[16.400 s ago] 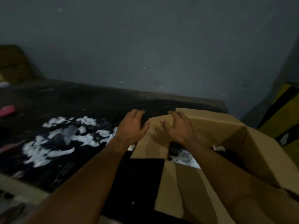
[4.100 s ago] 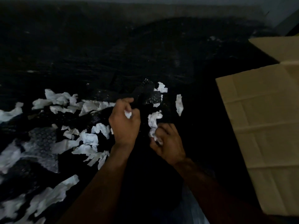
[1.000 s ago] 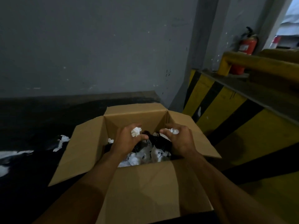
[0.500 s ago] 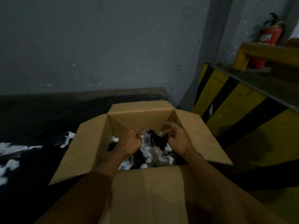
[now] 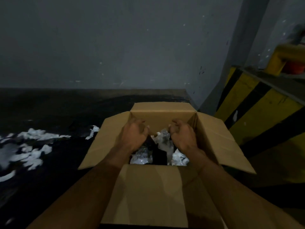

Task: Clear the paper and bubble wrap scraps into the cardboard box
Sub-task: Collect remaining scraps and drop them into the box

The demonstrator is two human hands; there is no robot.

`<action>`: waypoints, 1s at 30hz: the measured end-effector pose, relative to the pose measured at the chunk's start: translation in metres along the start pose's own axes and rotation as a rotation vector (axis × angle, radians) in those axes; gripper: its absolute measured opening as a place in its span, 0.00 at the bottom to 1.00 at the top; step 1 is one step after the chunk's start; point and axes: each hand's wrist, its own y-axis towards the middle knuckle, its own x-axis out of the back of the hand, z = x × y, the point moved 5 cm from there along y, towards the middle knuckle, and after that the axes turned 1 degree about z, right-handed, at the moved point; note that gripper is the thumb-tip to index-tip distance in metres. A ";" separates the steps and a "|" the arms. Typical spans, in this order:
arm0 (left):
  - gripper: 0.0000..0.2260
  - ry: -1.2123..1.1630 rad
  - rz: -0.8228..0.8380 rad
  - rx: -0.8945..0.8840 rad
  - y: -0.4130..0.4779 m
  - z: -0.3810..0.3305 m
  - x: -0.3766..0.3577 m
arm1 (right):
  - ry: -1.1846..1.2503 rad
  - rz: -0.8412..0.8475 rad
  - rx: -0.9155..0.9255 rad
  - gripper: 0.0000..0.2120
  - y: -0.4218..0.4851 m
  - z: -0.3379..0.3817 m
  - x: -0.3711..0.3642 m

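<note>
The open cardboard box (image 5: 161,113) stands in front of me with all its flaps folded outward. Inside lie white paper scraps (image 5: 179,158) and crumpled bubble wrap (image 5: 142,157) among dark material. My left hand (image 5: 133,136) and my right hand (image 5: 182,136) hover side by side over the box opening, fingers loosely curled downward, with nothing visible in them. Several white paper scraps (image 5: 33,152) are spread over the dark surface (image 5: 66,113) to the left of the box. One lone paper scrap (image 5: 93,131) lies close to the left flap.
A grey wall (image 5: 115,47) rises right behind the surface and the box. To the right runs a yellow and black striped barrier (image 5: 257,116), with a red object (image 5: 293,69) on the ledge above it.
A second ago both hands held white scraps above the box. They have let them go into the box and now hang a little higher with empty curled fingers.
</note>
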 end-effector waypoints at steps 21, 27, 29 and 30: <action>0.24 0.367 -0.191 0.019 -0.114 0.204 0.218 | -0.162 0.110 0.254 0.24 -0.084 0.250 -0.202; 0.23 0.372 -0.234 0.164 -0.177 0.312 0.290 | -0.148 0.194 0.345 0.24 -0.135 0.335 -0.299; 0.23 0.363 -0.230 0.221 -0.198 0.342 0.304 | -0.148 0.232 0.379 0.23 -0.152 0.353 -0.330; 0.23 0.361 -0.235 0.243 -0.208 0.355 0.310 | -0.147 0.254 0.396 0.22 -0.160 0.361 -0.345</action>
